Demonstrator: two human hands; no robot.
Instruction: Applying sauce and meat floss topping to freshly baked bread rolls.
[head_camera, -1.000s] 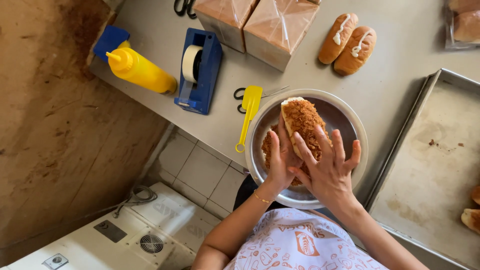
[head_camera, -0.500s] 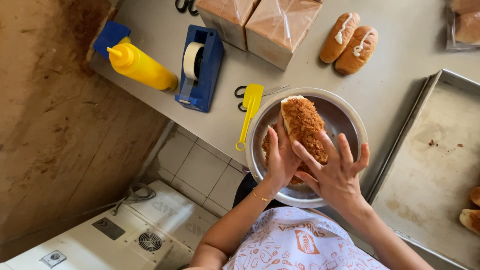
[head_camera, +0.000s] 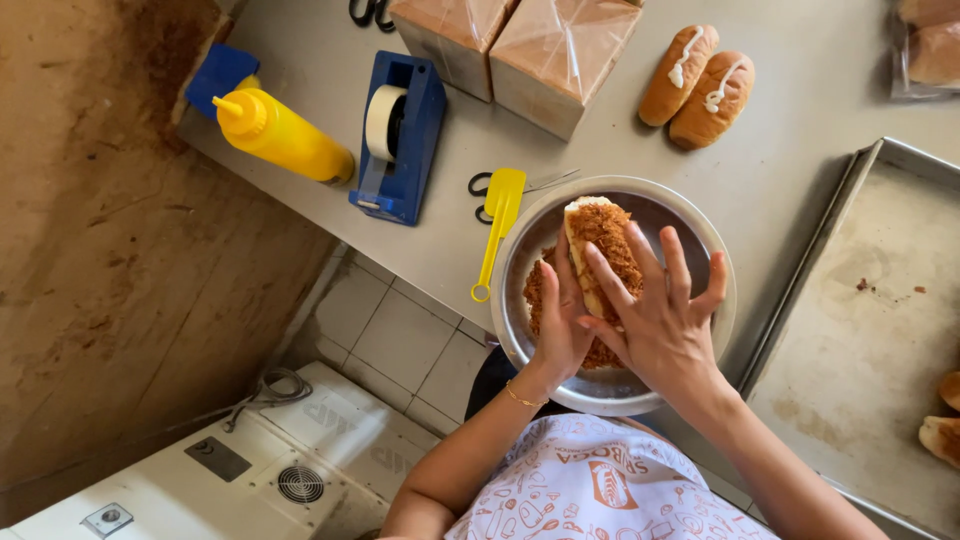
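Note:
A long bread roll (head_camera: 603, 240) coated with orange-brown floss lies over a round metal bowl (head_camera: 700, 240) that holds more of the floss (head_camera: 538, 295). My left hand (head_camera: 560, 325) cups the roll from its left side. My right hand (head_camera: 665, 320) rests flat on the roll's right side with its fingers spread. Both hands are inside the bowl, at the counter's near edge.
A yellow spatula (head_camera: 496, 225) and black-handled scissors (head_camera: 487, 188) lie left of the bowl. Farther left are a blue tape dispenser (head_camera: 400, 140) and a yellow squeeze bottle (head_camera: 280, 135). Two cream-topped rolls (head_camera: 697, 85), wrapped loaves (head_camera: 520, 45) and a metal tray (head_camera: 870, 330) are around.
My right hand has slid rightward and down off the top of the roll, uncovering more of its floss coating. My left hand stays against the roll's left side.

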